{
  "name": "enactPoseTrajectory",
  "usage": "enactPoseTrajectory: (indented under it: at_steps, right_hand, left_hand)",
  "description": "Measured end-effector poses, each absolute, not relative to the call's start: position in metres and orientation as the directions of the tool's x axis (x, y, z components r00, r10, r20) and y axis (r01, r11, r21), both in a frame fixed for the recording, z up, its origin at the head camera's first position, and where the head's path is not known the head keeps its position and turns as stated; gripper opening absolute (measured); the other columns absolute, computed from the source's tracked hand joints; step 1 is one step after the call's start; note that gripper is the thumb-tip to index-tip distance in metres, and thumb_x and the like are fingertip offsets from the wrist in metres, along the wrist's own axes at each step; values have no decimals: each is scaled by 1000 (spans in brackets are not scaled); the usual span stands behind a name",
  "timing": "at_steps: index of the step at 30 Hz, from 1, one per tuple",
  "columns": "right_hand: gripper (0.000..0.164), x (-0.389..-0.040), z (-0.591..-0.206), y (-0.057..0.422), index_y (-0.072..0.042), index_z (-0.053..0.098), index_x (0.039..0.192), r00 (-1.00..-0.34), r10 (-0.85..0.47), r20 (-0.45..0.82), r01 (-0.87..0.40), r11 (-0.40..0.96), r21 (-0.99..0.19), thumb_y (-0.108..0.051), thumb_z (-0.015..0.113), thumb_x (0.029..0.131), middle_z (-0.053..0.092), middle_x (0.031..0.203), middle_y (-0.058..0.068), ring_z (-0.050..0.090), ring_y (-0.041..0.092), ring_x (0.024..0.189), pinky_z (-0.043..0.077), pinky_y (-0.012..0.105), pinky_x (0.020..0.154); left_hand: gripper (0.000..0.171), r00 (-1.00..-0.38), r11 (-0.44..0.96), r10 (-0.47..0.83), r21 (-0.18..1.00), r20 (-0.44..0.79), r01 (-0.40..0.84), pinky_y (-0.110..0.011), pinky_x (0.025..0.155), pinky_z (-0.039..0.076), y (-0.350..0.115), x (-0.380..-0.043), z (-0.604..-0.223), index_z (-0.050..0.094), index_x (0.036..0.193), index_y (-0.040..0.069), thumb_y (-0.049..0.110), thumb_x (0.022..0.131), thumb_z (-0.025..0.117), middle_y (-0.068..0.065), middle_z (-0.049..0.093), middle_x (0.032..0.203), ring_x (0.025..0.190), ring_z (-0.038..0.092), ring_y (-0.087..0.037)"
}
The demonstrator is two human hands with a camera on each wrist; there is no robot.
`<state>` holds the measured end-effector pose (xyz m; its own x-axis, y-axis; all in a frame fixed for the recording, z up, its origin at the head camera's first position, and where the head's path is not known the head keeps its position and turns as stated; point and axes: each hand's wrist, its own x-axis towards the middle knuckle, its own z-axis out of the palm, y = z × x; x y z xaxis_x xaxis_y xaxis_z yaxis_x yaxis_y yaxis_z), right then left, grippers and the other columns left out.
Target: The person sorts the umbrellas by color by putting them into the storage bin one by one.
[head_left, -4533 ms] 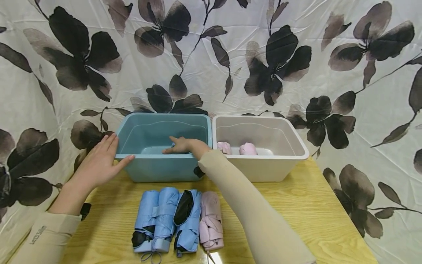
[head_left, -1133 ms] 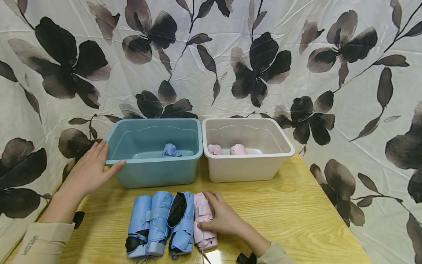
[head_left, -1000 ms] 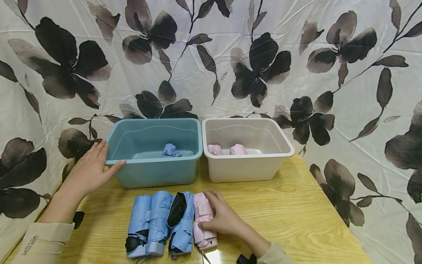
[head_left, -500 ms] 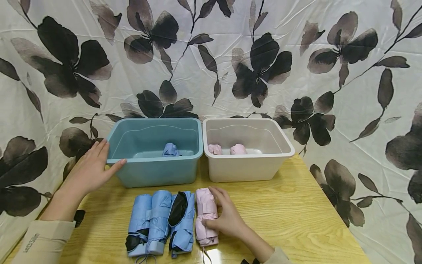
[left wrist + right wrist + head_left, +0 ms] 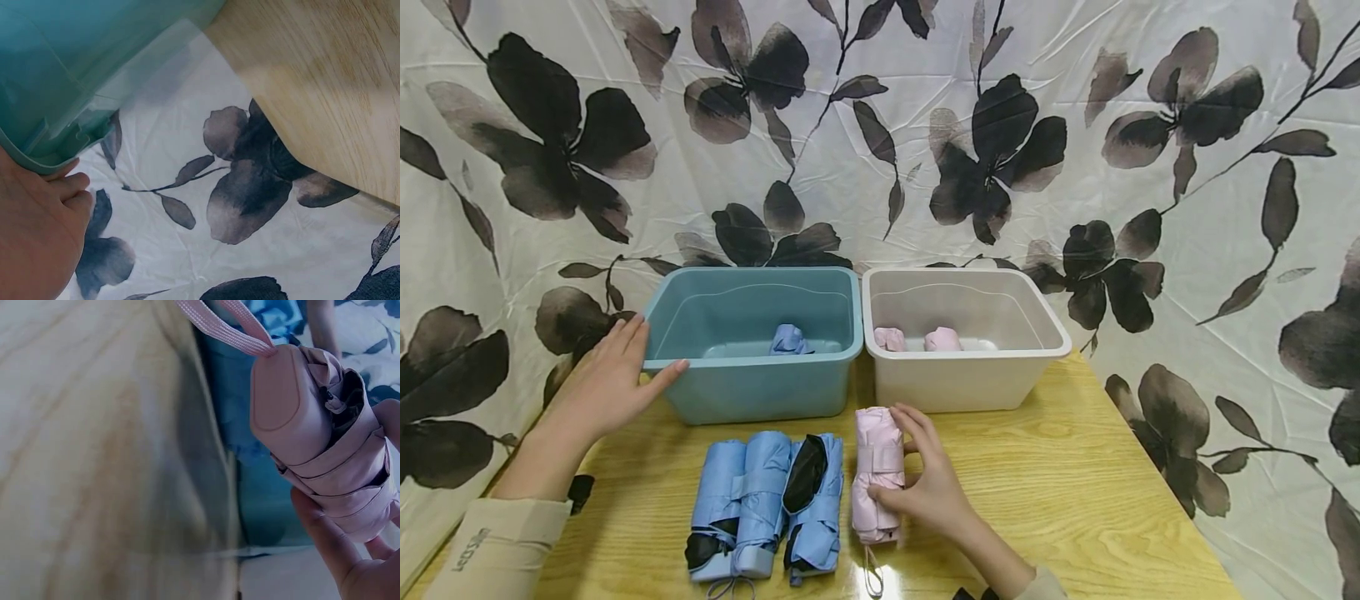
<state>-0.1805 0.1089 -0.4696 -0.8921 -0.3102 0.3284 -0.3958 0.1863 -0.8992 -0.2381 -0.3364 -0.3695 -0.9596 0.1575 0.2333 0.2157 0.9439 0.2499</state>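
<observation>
Head view: the right hand (image 5: 934, 492) grips the pink folding umbrella (image 5: 877, 454) between thumb and fingers, in front of the white bin (image 5: 962, 383), while the left hand (image 5: 598, 379) rests, fingers extended, on the rim of the teal bin (image 5: 760, 393). This looks like the pick-up step; the next move probably calls for lifting above the white bin's rim

A yellow wood-grain surface (image 5: 1075, 475) has a teal bin (image 5: 752, 392) standing upright on it. Just to the right of the teal bin, an off-white bin (image 5: 955, 383) stands upright too. In front of the teal bin, near but apart from it, three folded blue umbrellas (image 5: 765, 483) lie side by side, their lengths running away from the teal bin.
</observation>
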Motion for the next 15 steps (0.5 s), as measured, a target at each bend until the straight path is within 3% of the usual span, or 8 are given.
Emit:
enactPoseTrajectory:
  at_steps: [15]
  right_hand:
    - [105, -186, -428, 129, -16, 42, 159, -849, -197, 490, -519, 141, -843, 6, 91, 70, 26, 168, 12, 58, 39, 110, 65, 39, 67]
  left_hand:
    - [97, -960, 939, 162, 263, 228, 221, -68, 123, 4, -336, -238, -370, 10, 158, -19, 56, 107, 47, -41, 8, 164, 154, 2, -57]
